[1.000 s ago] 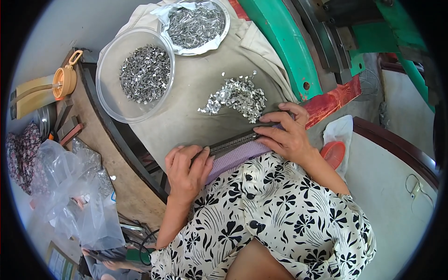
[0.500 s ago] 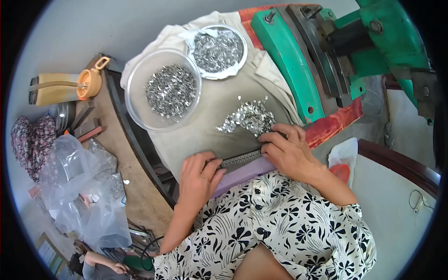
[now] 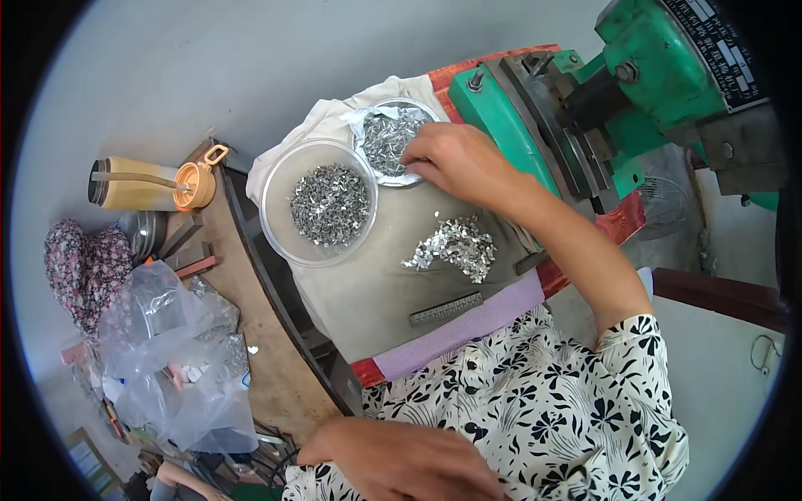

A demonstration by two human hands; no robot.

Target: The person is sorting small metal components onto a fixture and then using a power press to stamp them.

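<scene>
My right hand (image 3: 451,161) is over the round dish (image 3: 408,181) at the back, its curled fingertips close together at the thin silvery metal pieces (image 3: 388,142) in it. Whatever they pinch is too small to make out. Down at the front, against my patterned shirt, my left hand (image 3: 409,461) is smeared by motion. A dark, narrow metal block with a row of notches (image 3: 446,309) lies on the cloth, touched by neither hand. Beyond it is a loose heap of shiny flat metal bits (image 3: 458,248).
Left of the dish stands a clear plastic tub (image 3: 276,221) of small grey metal parts. A green press (image 3: 510,125) occupies the right side. On the left bench (image 3: 276,367) are a yellow bottle (image 3: 142,185) and clear plastic bags (image 3: 167,351). A lilac strip (image 3: 459,336) covers the front edge.
My right hand has left the notched block and reached away to the dish. My left hand has drawn back toward my body. The notched block now lies uncovered; the view has shifted.
</scene>
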